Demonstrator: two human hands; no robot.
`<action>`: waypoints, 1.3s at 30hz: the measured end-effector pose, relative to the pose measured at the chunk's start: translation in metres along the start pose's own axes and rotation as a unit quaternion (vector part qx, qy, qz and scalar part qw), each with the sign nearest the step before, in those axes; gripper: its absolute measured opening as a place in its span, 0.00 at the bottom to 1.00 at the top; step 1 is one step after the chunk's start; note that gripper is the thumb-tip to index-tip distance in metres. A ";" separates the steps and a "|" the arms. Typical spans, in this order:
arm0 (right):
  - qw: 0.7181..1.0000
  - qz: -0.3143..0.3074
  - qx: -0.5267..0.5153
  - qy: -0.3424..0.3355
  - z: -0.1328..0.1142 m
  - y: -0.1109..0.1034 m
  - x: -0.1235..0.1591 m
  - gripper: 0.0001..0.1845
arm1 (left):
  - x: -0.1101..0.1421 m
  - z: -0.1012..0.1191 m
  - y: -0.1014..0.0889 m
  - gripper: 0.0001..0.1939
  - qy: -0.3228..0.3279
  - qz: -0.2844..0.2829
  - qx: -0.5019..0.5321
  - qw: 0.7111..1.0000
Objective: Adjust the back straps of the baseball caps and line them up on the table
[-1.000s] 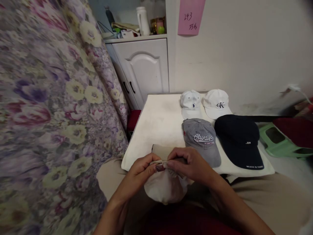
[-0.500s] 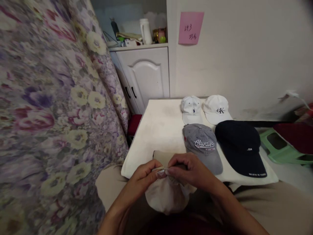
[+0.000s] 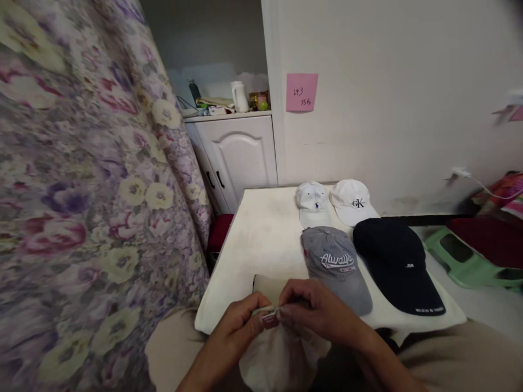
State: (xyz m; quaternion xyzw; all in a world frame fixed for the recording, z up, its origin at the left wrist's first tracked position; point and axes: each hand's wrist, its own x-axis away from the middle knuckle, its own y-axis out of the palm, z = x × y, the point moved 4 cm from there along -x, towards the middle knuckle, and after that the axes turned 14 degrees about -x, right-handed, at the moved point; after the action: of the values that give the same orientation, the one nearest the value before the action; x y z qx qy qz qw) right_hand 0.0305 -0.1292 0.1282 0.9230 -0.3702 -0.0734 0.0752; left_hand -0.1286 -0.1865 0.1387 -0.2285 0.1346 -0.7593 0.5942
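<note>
Floral fabric (image 3: 81,218): a big purple and yellow flowered cloth is filling the whole left side, hanging just beside the tabletop.
Wall (image 3: 388,109): a plain pale wall is running behind the tabletop, and a white plug and cord are sitting low on it at the right.
Cupboard (image 3: 239,155): a white door with two dark handles is standing past the fabric; a white jug and small clutter are resting on its top.
Tabletop (image 3: 261,234): the white surface is carrying four caps in two rows on its right half, their peaks facing the person, laid side by side so each front shows.
Green stool (image 3: 461,256): it is sitting on the floor to the right, well apart from the hands.
Navy cap (image 3: 392,256): it is lying front right, touching the grey cap's side; small white lettering on peak and front is too small to read.
Grey cap (image 3: 335,261): it is lying front left with "Always" stitched in white script.
White cap with "CK" (image 3: 351,200): it is sitting back right.
White cap with a small horse-rider logo (image 3: 311,202): it is sitting back left, just beside it.
Cream cap (image 3: 281,354): it is hanging crown down over the person's lap at the tabletop's near edge.
Left hand (image 3: 241,326): it is pinching the cream cap's rim, thumb against fingers.
Right hand (image 3: 314,313): it is closing narrowly on the same rim, fingertips meeting the left, seemingly to steady a tag.
Pink note (image 3: 301,92): it is stuck on the wall, reading "243" above marks I cannot make out.
Small reddish tag (image 3: 268,319): it is showing between both thumbs; its print is unreadable.
</note>
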 end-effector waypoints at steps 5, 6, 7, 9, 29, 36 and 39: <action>1.000 0.007 0.018 0.006 0.000 -0.002 0.002 0.02 | 0.000 0.000 0.002 0.17 -0.011 -0.005 -0.003 1.000; 1.000 0.011 0.015 0.005 0.000 -0.001 0.001 0.02 | 0.000 0.001 0.002 0.18 -0.010 -0.007 -0.003 1.000; 1.000 0.015 0.012 0.002 0.001 -0.001 0.001 0.03 | 0.000 0.002 0.001 0.18 -0.008 -0.008 -0.003 1.000; 1.000 0.018 0.002 -0.002 0.002 -0.001 0.000 0.04 | 0.000 0.003 0.001 0.19 -0.001 -0.006 -0.010 1.000; 1.000 0.017 0.004 -0.002 -0.008 -0.011 -0.004 0.03 | -0.011 0.008 0.000 0.18 0.003 0.006 -0.008 1.000; 0.999 0.026 0.003 -0.022 -0.020 -0.024 -0.002 0.07 | -0.019 0.022 0.005 0.16 0.008 0.066 -0.006 0.998; 0.999 0.005 0.013 -0.030 -0.027 -0.032 -0.004 0.09 | -0.025 0.024 0.008 0.15 0.004 0.069 0.012 0.998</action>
State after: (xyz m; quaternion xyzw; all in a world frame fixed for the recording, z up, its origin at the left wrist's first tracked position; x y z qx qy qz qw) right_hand 0.0545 -0.1012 0.1489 0.9196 -0.3775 -0.0956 0.0520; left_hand -0.1049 -0.1625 0.1506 -0.2087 0.1433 -0.7189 0.6474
